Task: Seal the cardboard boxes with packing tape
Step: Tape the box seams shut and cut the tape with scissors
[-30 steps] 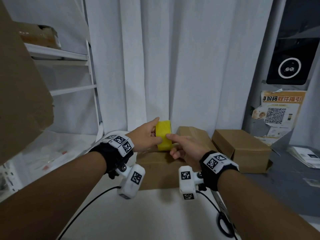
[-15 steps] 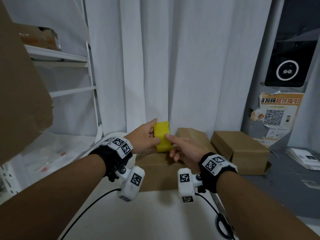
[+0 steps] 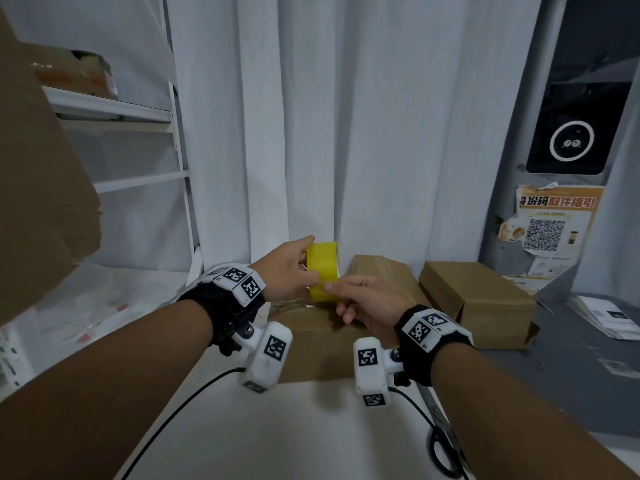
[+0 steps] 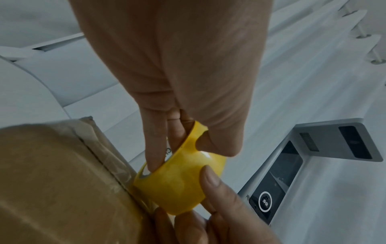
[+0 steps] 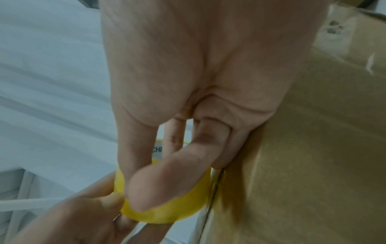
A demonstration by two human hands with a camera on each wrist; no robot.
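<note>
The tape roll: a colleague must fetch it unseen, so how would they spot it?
Before the white curtain lie brown cardboard boxes. Above the nearest box, the left hand grips the tape roll, the right hand touching it. It alone is bright yellow.

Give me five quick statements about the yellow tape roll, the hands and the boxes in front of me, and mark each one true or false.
1. The left hand holds the yellow tape roll. True.
2. The tape roll lies flat on the white table. False: it is held up above the near cardboard box.
3. The right hand touches the roll's outer face with thumb and finger. True.
4. Scissors lie on the table near the right forearm. True.
5. Only one cardboard box is in view. False: another box sits to the right, and more behind.
</note>
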